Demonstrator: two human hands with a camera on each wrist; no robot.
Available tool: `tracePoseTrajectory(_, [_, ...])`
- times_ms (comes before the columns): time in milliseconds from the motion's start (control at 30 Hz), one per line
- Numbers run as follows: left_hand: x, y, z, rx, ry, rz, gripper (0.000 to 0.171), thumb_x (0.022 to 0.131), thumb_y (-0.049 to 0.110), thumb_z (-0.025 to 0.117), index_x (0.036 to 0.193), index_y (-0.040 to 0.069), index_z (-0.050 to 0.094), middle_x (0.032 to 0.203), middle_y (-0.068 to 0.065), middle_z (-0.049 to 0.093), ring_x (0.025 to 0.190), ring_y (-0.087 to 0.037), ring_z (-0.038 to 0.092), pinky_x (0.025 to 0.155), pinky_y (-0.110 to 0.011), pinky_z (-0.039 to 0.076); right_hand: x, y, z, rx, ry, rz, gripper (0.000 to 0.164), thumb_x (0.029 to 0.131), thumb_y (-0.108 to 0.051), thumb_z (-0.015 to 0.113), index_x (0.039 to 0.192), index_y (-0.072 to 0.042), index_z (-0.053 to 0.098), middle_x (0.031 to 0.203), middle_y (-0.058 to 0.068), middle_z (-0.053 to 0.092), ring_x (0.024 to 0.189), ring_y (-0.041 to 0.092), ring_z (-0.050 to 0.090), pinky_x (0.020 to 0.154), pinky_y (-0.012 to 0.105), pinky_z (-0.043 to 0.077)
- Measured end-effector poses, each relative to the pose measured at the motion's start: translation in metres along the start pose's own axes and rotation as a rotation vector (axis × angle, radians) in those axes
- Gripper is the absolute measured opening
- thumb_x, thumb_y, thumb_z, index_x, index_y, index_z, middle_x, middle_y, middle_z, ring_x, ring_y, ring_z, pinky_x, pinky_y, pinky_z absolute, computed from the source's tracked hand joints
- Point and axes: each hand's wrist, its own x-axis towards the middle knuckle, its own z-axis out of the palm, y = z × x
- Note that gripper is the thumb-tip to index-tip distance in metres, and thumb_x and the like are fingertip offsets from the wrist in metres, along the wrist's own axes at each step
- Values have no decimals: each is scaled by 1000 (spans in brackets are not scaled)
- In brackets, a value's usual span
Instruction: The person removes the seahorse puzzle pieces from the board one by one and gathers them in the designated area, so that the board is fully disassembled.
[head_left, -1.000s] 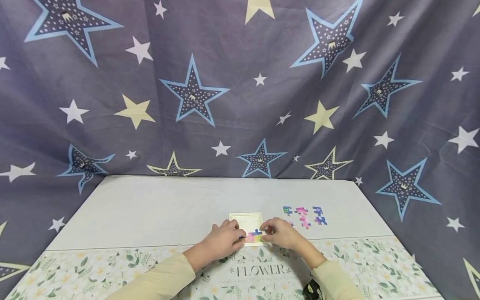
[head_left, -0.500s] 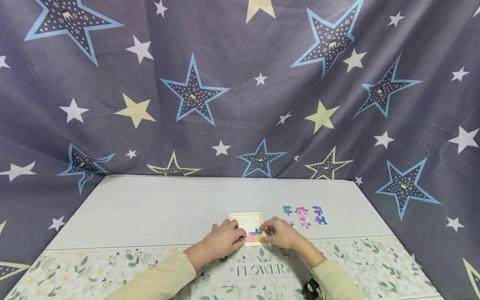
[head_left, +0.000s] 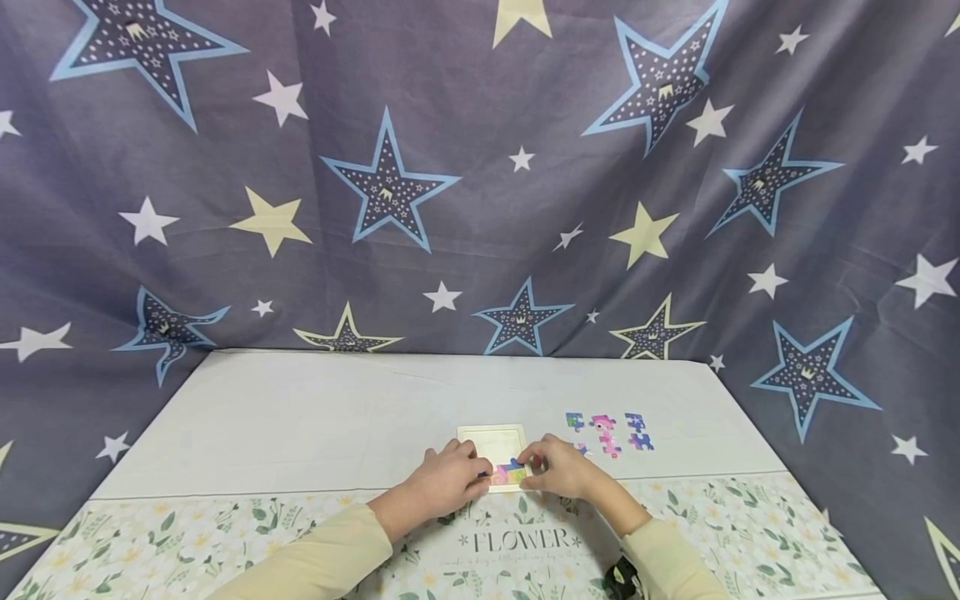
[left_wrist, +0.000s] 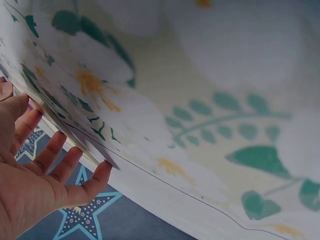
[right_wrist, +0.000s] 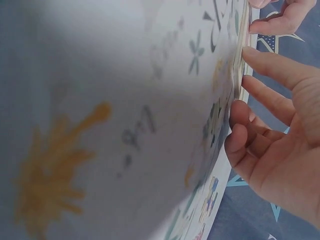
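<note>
A shallow cream puzzle tray (head_left: 491, 431) lies on the table, with joined pink, blue and yellow-green jigsaw pieces (head_left: 510, 474) along its near side. My left hand (head_left: 447, 477) holds the tray's left side, fingers curled over the rim and covering part of the pieces. In the left wrist view its fingers (left_wrist: 59, 140) are spread along the tray's edge. My right hand (head_left: 562, 468) grips the right side between thumb and index finger, the index fingertip beside a blue piece. In the right wrist view, the other fingers (right_wrist: 240, 142) curl toward the palm.
Loose jigsaw pieces lie right of the tray: a pink joined strip (head_left: 604, 436), blue pieces (head_left: 639, 440) and a green-blue piece (head_left: 574, 421). One more is partly behind my right hand. A floral cloth (head_left: 300, 517) covers the near table; a star-patterned curtain (head_left: 450, 167) hangs behind.
My right index finger has shifted very slightly by the blue piece. My left hand, the tray and the loose pieces stay in place.
</note>
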Motion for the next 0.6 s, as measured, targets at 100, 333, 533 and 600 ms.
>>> tracePoseTrajectory(100, [0,0,0,1,-4,-3,22,95,39,51,107,27,65,96,3,54,83,-11,43,79,-56,46,0,0,0,-1,0,4,31,75,-21,76,103,-10,67,90,3,52,76,15,46,67,30,40])
tracePoseTrajectory(333, [0,0,0,1,-3,-7,21,94,38,52,107,27,65,95,4,54,82,-11,42,77,-55,46,1,0,0,12,4,12,29,74,-20,78,99,-10,67,89,3,52,78,15,47,69,30,40])
tracePoseTrajectory(533, [1,0,1,5,1,-7,20,94,38,53,106,27,65,95,4,53,81,-11,42,75,-54,46,2,0,1,27,6,4,26,74,-16,77,96,-9,65,88,3,52,80,16,47,70,30,41])
tracePoseTrajectory(600, [1,0,1,6,1,-8,20,94,38,53,106,27,65,95,4,53,82,-11,42,74,-53,46,3,0,1,38,6,7,25,74,-15,77,95,-9,64,88,3,52,80,16,47,70,30,41])
